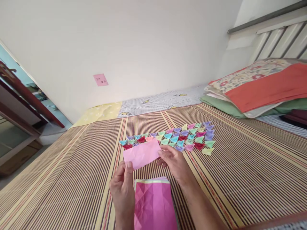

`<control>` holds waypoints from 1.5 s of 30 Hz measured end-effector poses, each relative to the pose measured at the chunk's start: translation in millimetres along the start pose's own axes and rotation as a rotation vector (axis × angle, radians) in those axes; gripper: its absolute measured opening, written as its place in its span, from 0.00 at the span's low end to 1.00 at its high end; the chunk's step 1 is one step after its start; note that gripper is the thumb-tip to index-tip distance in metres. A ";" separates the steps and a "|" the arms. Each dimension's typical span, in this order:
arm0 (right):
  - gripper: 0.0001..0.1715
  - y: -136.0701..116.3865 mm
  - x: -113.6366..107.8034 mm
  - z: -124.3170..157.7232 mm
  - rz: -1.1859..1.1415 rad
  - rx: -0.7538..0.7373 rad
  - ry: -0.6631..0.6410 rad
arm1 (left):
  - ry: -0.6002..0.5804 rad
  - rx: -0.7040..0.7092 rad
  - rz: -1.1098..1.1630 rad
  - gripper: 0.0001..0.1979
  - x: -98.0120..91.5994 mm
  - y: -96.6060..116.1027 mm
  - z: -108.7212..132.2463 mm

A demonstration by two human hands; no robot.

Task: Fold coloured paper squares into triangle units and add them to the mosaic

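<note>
A pink sheet of paper, seemingly folded to a rectangle, is held up between both hands, slightly tilted. My left hand pinches its lower left corner, thumb on top. At its right edge, my right hand grips it between thumb and fingers. Below the hands lies a stack of coloured paper with a creased magenta sheet uppermost. Behind the held sheet, several rows of small folded paper boats in many colours stand on the striped mat; the sheet hides some of them.
The striped bamboo mat covers the bed, with checked cloth and yellow cloth along the wall. Folded bedding is piled at the right. A pink note is on the wall. At the left is a doorway.
</note>
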State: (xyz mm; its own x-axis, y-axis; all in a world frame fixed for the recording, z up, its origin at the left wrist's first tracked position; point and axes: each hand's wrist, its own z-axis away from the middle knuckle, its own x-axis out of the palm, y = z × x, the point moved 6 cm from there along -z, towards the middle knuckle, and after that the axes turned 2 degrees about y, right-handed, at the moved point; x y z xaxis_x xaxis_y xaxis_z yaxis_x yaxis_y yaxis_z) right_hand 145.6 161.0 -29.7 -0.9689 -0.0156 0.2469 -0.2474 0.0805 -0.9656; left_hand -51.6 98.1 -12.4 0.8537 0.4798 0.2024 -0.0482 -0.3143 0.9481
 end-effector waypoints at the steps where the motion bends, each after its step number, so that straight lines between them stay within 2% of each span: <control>1: 0.27 0.8 0.4 0.2 -0.020 0.012 0.004 | 0.001 0.018 -0.002 0.13 0.3 0.9 0.4; 3: 0.28 0.8 0.8 0.6 -0.057 0.019 0.012 | -0.029 0.049 -0.021 0.13 3.4 2.7 1.6; 5: 0.23 -1.2 -1.0 0.7 -0.083 0.002 0.036 | -0.042 0.080 -0.052 0.14 6.3 4.8 2.7; 8: 0.17 -6.5 -7.0 0.0 -0.105 -0.051 0.099 | 0.026 0.070 -0.102 0.13 5.2 6.1 1.9; 9: 0.16 -8.2 -8.8 -0.2 -0.110 -0.068 0.118 | 0.059 0.032 -0.083 0.11 4.0 4.9 1.1; 11: 0.15 -11.1 -10.3 -0.3 -0.119 -0.098 0.144 | 0.085 -0.102 0.035 0.16 4.2 -1.3 0.1; 13: 0.15 -12.4 -8.1 0.2 -0.125 -0.116 0.145 | 0.035 -0.275 0.220 0.21 11.4 -9.2 1.5; 16: 0.15 -11.5 0.8 1.4 -0.120 -0.122 0.093 | -0.045 -0.477 0.418 0.16 25.7 -15.7 8.1; 20: 0.15 -8.2 9.8 3.6 -0.091 -0.119 0.029 | 0.110 -0.576 0.501 0.05 27.2 -17.3 12.8; 22: 0.15 -7.0 9.5 3.9 -0.084 -0.118 0.039 | 0.143 -0.609 0.509 0.06 27.8 -16.7 12.5; 26: 0.16 -6.5 5.0 3.0 -0.075 -0.127 0.079 | 0.163 -0.601 0.513 0.10 26.3 -13.1 7.5; 30: 0.15 -8.4 0.6 2.7 -0.069 -0.160 0.131 | 0.250 -0.558 0.545 0.12 20.1 -11.2 5.7; 33: 0.15 -10.9 2.2 5.4 -0.078 -0.183 0.169 | 0.181 -0.644 0.587 0.12 27.9 -15.1 12.4; 36: 0.13 -13.8 10.4 9.8 -0.067 -0.186 0.143 | 0.121 -0.704 0.590 0.09 36.9 -18.6 20.6; 40: 0.11 -17.4 12.7 12.1 -0.035 -0.191 0.125 | 0.135 -0.662 0.615 0.09 37.6 -18.3 19.1; 45: 0.13 -22.0 -4.6 6.0 -0.069 -0.212 0.204 | 0.202 -0.615 0.645 0.12 28.2 -15.4 8.5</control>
State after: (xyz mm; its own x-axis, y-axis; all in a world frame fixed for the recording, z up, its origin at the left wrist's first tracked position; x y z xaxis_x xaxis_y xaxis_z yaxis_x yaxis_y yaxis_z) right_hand 155.5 153.4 -10.2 -0.9236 0.1704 0.3433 -0.2852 0.2928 -0.9126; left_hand -22.4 109.5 -23.3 0.4613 0.5152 0.7224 -0.8015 -0.1073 0.5883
